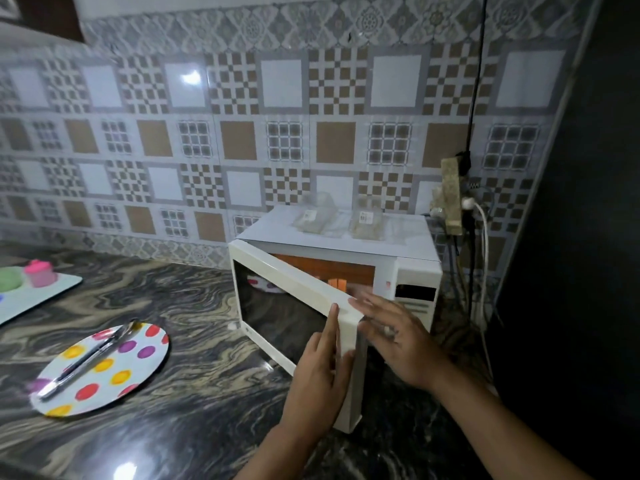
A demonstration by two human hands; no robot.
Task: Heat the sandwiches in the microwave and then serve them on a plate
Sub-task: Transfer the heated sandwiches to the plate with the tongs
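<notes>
A white microwave [408,244] stands on the dark marble counter with its door [277,289] swung partly open towards me. My left hand [318,372] lies flat with straight fingers on the door's outer face near its free edge. My right hand [398,337] is spread open at the inner side of that edge, in front of the lit orange cavity. Two clear sandwich packs [313,216] [367,221] lie on top of the microwave. A white plate with coloured dots [138,362] sits on the counter at left, with metal tongs [90,358] lying across it.
A white tray [45,296] with a pink lidded cup [41,273] and a green object [10,279] sits at far left. A power strip [452,195] with plugs and cables hangs on the tiled wall right of the microwave. A dark wall closes the right side.
</notes>
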